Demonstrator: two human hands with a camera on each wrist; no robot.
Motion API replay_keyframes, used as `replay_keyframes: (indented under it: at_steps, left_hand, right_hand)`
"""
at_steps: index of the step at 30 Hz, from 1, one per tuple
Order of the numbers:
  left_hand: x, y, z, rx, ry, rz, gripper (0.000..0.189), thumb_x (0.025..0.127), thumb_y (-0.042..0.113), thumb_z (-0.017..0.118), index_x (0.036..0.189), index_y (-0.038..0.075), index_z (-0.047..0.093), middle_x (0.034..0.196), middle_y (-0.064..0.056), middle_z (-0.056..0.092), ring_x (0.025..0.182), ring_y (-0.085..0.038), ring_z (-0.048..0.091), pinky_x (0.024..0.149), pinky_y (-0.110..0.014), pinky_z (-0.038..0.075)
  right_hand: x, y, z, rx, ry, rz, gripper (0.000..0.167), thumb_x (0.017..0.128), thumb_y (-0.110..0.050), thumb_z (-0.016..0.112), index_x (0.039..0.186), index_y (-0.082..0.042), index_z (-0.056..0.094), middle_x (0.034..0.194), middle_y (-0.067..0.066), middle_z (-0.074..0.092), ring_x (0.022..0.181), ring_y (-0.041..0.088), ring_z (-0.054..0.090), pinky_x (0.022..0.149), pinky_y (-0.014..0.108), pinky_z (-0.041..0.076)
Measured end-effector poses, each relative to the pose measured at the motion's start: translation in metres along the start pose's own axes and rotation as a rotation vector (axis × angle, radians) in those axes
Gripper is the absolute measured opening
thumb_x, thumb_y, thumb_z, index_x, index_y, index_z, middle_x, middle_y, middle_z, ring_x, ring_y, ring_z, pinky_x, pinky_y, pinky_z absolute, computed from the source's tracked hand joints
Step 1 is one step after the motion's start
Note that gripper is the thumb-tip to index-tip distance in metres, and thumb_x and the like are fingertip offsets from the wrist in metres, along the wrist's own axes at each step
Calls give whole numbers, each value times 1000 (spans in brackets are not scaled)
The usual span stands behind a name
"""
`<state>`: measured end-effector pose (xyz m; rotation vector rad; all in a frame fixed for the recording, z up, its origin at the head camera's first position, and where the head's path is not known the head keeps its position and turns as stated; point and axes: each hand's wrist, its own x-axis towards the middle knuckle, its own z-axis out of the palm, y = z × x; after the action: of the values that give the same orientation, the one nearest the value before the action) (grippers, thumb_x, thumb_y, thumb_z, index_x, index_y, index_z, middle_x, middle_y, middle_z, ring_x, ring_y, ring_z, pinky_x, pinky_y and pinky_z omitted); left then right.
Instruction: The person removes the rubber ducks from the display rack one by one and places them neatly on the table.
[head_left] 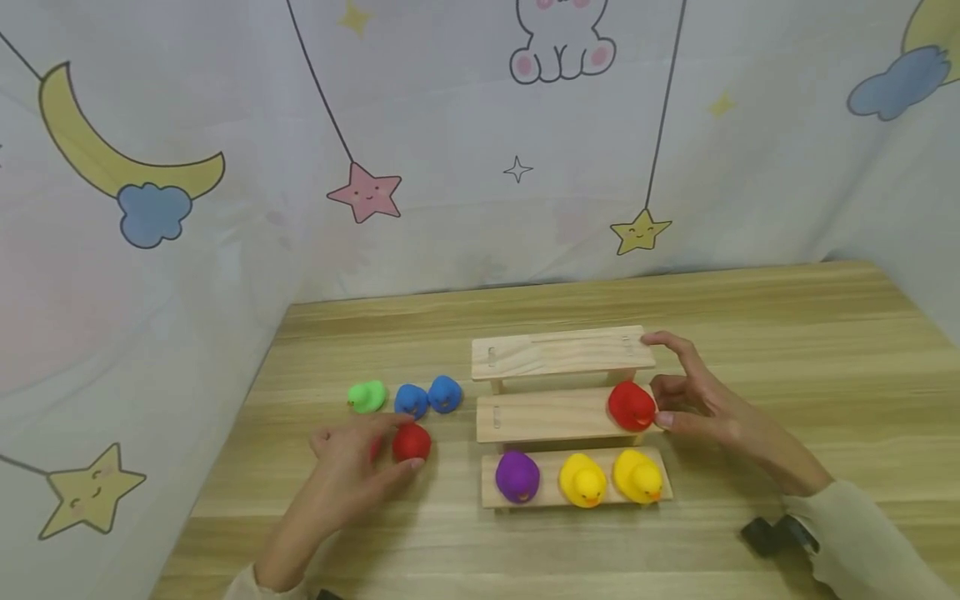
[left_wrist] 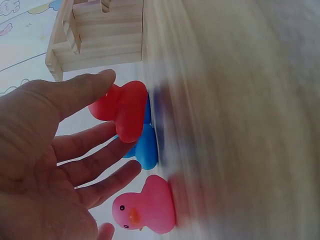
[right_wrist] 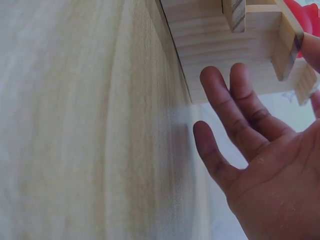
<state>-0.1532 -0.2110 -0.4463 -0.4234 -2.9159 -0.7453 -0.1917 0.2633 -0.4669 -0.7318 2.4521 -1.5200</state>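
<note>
My left hand [head_left: 348,467] pinches a red rubber duck [head_left: 412,442] between thumb and fingers, left of the wooden stand. In the left wrist view a pink duck [left_wrist: 150,207] sits close below that hand; the head view shows only a bit of it. My right hand [head_left: 705,404] is at the right end of the three-step stand [head_left: 555,353]. Its index finger touches the top step and its thumb is by the middle step, next to another red duck [head_left: 632,406]. In the right wrist view its other fingers are spread loosely, holding nothing.
The bottom step carries a purple duck [head_left: 517,477] and two yellow ducks [head_left: 582,481]. Behind my left hand stand two blue ducks [head_left: 446,394] and a green duck [head_left: 367,397] on the wooden table [head_left: 787,333]. A printed curtain [head_left: 450,125] hangs behind the table.
</note>
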Motion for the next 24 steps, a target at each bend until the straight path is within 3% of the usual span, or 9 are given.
replay_keyframes:
  at_steps: [6, 12, 19, 24]
  left_hand:
    - [0, -3, 3, 19, -27, -6, 49, 82, 22, 93, 128, 16, 76, 131, -5, 79, 123, -34, 70, 94, -52, 24]
    - [0, -3, 2, 49, 4, 5, 49, 82, 22, 93, 128, 21, 76, 133, -8, 78, 123, -36, 72, 99, -62, 28]
    - [1, -4, 0, 39, 38, -1, 38, 82, 20, 93, 117, 22, 79, 127, -4, 81, 122, -38, 72, 96, -64, 28]
    - [2, -4, -1, 19, 61, 18, 37, 82, 19, 93, 116, 21, 79, 128, -6, 80, 123, -40, 71, 96, -64, 27]
  right_hand:
    - [0, -1, 0, -21, 4, 18, 88, 98, -17, 66, 168, -27, 12, 127, 13, 75, 113, 13, 71, 99, 26, 57]
    - [-1, 1, 0, -11, 5, -4, 87, 99, -13, 65, 168, -25, 13, 129, 15, 73, 115, 12, 71, 100, 25, 57]
    - [1, 5, 0, 40, -18, -63, 88, 98, -6, 63, 167, -20, 12, 105, 8, 76, 101, 19, 72, 98, 25, 57]
    - [2, 5, 0, 53, -24, -67, 89, 97, -8, 64, 167, -22, 11, 101, 5, 76, 99, 20, 72, 97, 26, 57]
